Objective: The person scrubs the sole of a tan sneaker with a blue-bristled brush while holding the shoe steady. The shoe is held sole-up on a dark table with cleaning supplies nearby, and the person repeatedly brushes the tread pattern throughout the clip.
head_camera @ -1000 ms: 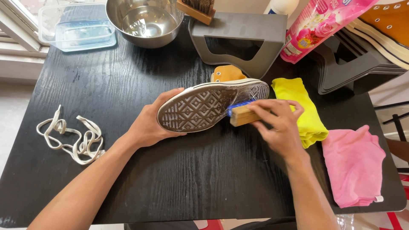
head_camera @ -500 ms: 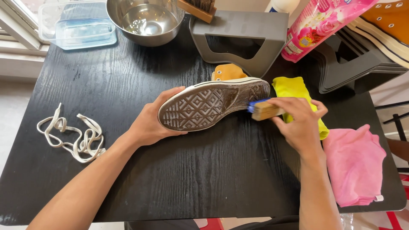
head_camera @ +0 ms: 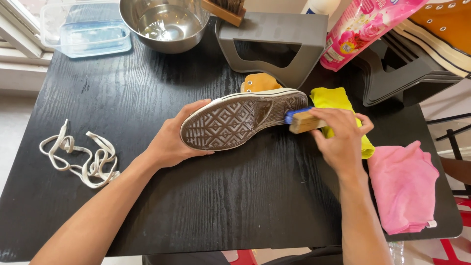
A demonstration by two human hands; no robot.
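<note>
Gripping entries first: left hand (head_camera: 171, 142) curled around the toe end of the shoe (head_camera: 243, 120), fingers over its upper edge, thumb below; shoe held on its side on the table (head_camera: 235, 206), patterned sole turned up toward the camera, mustard upper seen behind it; right hand (head_camera: 338, 137) closed around a wooden brush (head_camera: 301, 121), blue bristles pressed to the heel end of the sole.

Just behind the right hand: yellow cloth (head_camera: 336, 98), partly covered by the fingers; to its right, near the table's edge, pink cloth (head_camera: 405, 189), crumpled.

Left of the left forearm, well apart from the shoe: white laces (head_camera: 81, 157), lying in a loose tangle.

Far side of the table: grey stand (head_camera: 279, 44), upright, behind the shoe; a second wooden brush (head_camera: 223, 9) is laid on its top; steel bowl (head_camera: 164, 22) to its left, some water seen in it; clear box (head_camera: 86, 32) at the far left corner.

Beyond the table's right corner: pink pouch (head_camera: 363, 29), tilted; a second shoe (head_camera: 444, 29), mustard with striped white sole, set on dark stacked stools (head_camera: 402, 73).
</note>
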